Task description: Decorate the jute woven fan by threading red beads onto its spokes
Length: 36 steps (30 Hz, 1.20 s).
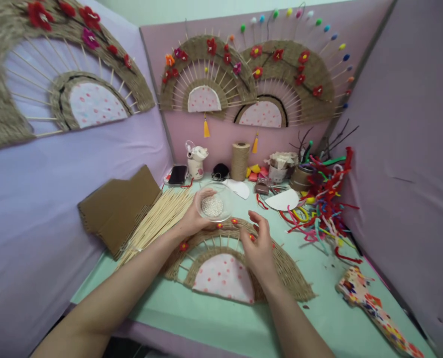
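Note:
My left hand (194, 217) grips a clear plastic cup (224, 200), tilted so that the white pearl beads (211, 206) inside it show. Beneath both hands lies a half-round fan (290, 273) woven from twine over thin sticks. Small red flowers (183, 246) with yellow centres dot its band, and a half circle of pink-spotted cloth (224, 278) covers its base. Over the fan's right part is my right hand (259, 248), its fingers bent and apart, with nothing visible in them. Whether its fingertips touch the fan I cannot tell.
Bamboo sticks (156, 219) and brown cardboard (119, 206) lie at left. Along the back stand a twine spool (240, 161) and a white jug (196, 161). Tangled pipe cleaners (318, 199) fill the right, near a glue gun (374, 308). Finished fans (210, 64) hang on the walls.

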Each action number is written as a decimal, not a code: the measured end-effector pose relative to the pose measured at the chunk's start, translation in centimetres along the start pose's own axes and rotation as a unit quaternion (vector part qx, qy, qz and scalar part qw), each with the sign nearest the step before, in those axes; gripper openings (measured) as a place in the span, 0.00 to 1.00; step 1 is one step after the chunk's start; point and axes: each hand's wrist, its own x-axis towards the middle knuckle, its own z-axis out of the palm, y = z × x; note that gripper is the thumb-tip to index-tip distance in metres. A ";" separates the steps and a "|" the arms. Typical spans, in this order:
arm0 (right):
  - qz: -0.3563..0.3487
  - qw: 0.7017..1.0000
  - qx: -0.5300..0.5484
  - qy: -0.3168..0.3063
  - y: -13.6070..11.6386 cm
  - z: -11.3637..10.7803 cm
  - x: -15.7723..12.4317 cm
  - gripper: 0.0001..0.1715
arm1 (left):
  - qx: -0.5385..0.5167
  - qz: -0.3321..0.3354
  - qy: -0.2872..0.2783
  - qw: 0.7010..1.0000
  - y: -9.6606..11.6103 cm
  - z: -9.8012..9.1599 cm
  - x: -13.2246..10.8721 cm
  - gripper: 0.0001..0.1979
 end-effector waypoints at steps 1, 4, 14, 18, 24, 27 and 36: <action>-0.005 1.000 -0.008 -0.004 0.0 -0.1 -0.2 0.21 | -0.001 0.004 -0.001 1.000 -0.3 -0.1 0.2 0.40; -0.016 1.000 -0.022 -0.009 0.0 -0.4 -0.6 0.19 | -0.012 -0.007 -0.003 1.000 -1.2 -0.3 0.5 0.41; -0.026 0.999 -0.017 -0.037 -0.3 -0.8 -0.9 0.16 | -0.033 -0.036 -0.015 0.999 -1.9 -0.1 0.1 0.41; -0.031 0.998 -0.018 -0.043 -0.1 -0.8 -0.9 0.15 | -0.031 -0.035 -0.019 0.999 -1.4 -0.1 -0.1 0.41; -0.037 0.998 -0.023 -0.035 -0.2 -0.8 -1.0 0.15 | -0.013 -0.035 -0.022 0.999 -1.1 0.4 -0.6 0.42; -0.030 0.998 -0.024 -0.040 -0.1 -0.8 -1.0 0.15 | -0.016 -0.035 -0.020 0.999 -1.0 0.7 -1.1 0.42; -0.071 0.990 -0.039 -0.116 0.1 0.0 -1.3 0.39 | -0.073 -0.040 -0.041 0.996 0.7 1.1 -3.1 0.43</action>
